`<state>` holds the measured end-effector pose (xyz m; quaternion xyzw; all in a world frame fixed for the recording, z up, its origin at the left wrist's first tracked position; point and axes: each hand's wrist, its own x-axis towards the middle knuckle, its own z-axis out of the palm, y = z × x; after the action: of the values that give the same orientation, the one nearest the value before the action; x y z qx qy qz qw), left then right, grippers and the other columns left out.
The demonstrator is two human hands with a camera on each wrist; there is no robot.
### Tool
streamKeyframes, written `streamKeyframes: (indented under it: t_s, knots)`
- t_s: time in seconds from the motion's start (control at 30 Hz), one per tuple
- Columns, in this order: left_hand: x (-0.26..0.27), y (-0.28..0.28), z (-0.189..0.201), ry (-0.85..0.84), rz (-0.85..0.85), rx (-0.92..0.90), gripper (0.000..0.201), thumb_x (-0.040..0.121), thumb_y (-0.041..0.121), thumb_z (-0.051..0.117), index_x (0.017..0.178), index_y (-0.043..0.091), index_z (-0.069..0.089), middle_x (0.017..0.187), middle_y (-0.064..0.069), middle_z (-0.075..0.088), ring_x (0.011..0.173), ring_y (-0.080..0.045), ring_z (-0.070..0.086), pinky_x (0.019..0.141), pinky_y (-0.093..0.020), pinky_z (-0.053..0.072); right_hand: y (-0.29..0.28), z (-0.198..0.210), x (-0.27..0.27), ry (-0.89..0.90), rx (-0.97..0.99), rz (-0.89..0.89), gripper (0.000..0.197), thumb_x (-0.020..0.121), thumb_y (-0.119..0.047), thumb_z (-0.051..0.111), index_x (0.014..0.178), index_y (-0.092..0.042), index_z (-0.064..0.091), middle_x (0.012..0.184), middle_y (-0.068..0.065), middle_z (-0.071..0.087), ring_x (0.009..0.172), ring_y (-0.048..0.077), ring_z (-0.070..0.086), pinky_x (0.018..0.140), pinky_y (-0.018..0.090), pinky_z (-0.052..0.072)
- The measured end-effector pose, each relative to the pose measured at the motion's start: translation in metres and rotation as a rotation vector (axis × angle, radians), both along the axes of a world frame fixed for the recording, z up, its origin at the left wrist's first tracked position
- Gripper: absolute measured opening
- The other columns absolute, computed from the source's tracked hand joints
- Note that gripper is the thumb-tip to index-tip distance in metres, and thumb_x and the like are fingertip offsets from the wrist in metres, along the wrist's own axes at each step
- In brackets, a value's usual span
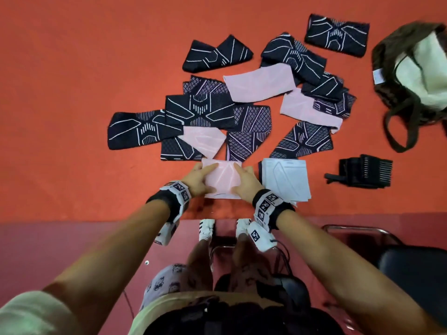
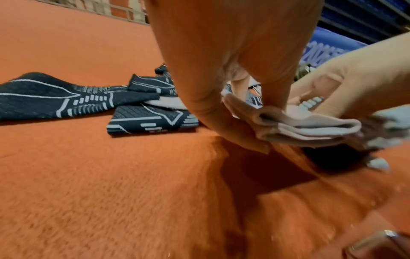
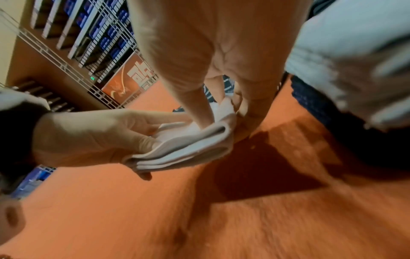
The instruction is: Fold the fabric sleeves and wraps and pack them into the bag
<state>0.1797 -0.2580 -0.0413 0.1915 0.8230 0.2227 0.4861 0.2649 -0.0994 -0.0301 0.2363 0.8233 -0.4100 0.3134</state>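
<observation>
A folded pink sleeve [image 1: 223, 181] is held just above the orange felt surface near its front edge. My left hand [image 1: 205, 178] pinches its left side and my right hand [image 1: 242, 183] pinches its right side. In the left wrist view the folded pink sleeve [image 2: 310, 129] shows layered edges, with a shadow beneath it. The right wrist view shows the pink sleeve [image 3: 193, 145] gripped with thumbs below and fingers on top. Several unfolded black patterned sleeves [image 1: 200, 110] and pink sleeves [image 1: 261, 82] lie in a pile beyond. The brown bag [image 1: 411, 68] lies open at the far right.
A folded white sleeve stack [image 1: 284, 180] lies right beside my right hand. A black ribbed wrap [image 1: 362, 174] lies further right, below the bag. The orange surface [image 1: 72, 117] extends bare to the left. A black chair [image 1: 411, 269] stands at the lower right.
</observation>
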Motion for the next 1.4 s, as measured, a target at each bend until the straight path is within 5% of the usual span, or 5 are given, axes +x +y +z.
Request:
streamKeyframes:
  t_s: [0.53, 0.7, 0.97, 1.17, 1.4]
  knots:
    - [0.038, 0.012, -0.052, 0.232, -0.24, -0.208, 0.096, 0.082, 0.03, 0.068, 0.15, 0.033, 0.0, 0.141, -0.016, 0.021, 0.11, -0.034, 0.051, 0.094, -0.039, 0.045, -0.008, -0.062, 0.025, -0.011, 0.324, 0.139, 0.079, 0.082, 0.007, 0.044, 0.15, -0.016, 0.011, 0.133, 0.013, 0.024, 0.117, 0.029, 0.038, 0.102, 0.034, 0.036]
    - [0.038, 0.008, -0.059, 0.6, -0.459, -0.245, 0.087, 0.084, 0.05, 0.057, 0.151, 0.025, 0.007, 0.158, -0.007, 0.003, 0.145, -0.029, 0.004, 0.114, -0.051, 0.01, -0.011, -0.074, 0.029, 0.073, 0.504, 0.35, 0.071, 0.09, 0.001, 0.041, 0.15, -0.007, 0.002, 0.158, 0.008, -0.013, 0.146, 0.028, -0.011, 0.12, 0.04, -0.002]
    - [0.028, 0.003, -0.068, 0.54, -0.613, -0.244, 0.094, 0.086, 0.064, 0.042, 0.15, 0.017, -0.009, 0.159, 0.003, -0.013, 0.146, -0.022, -0.013, 0.111, -0.061, -0.008, -0.021, -0.078, 0.029, -0.031, 0.556, 0.433, 0.065, 0.1, -0.013, 0.034, 0.147, -0.001, -0.008, 0.156, 0.016, -0.016, 0.145, 0.03, -0.014, 0.117, 0.04, -0.004]
    - [-0.008, 0.028, -0.036, 0.623, -0.651, -0.141, 0.069, 0.088, 0.063, 0.04, 0.141, 0.019, 0.036, 0.142, -0.004, 0.041, 0.132, -0.024, 0.035, 0.111, -0.047, 0.021, -0.006, -0.047, -0.001, 0.007, 0.392, 0.32, 0.05, 0.094, -0.022, 0.046, 0.141, -0.005, 0.036, 0.155, 0.017, 0.011, 0.145, 0.035, -0.003, 0.119, 0.042, 0.002]
    - [-0.073, 0.069, 0.004, 0.709, -0.493, -0.015, 0.046, 0.092, 0.043, 0.047, 0.131, 0.017, 0.046, 0.124, -0.008, 0.053, 0.117, -0.029, 0.047, 0.093, -0.04, 0.038, 0.046, -0.009, -0.063, 0.199, 0.339, 0.041, 0.039, 0.09, -0.018, 0.052, 0.127, -0.008, 0.055, 0.127, 0.016, 0.052, 0.124, 0.032, 0.042, 0.108, 0.034, 0.03]
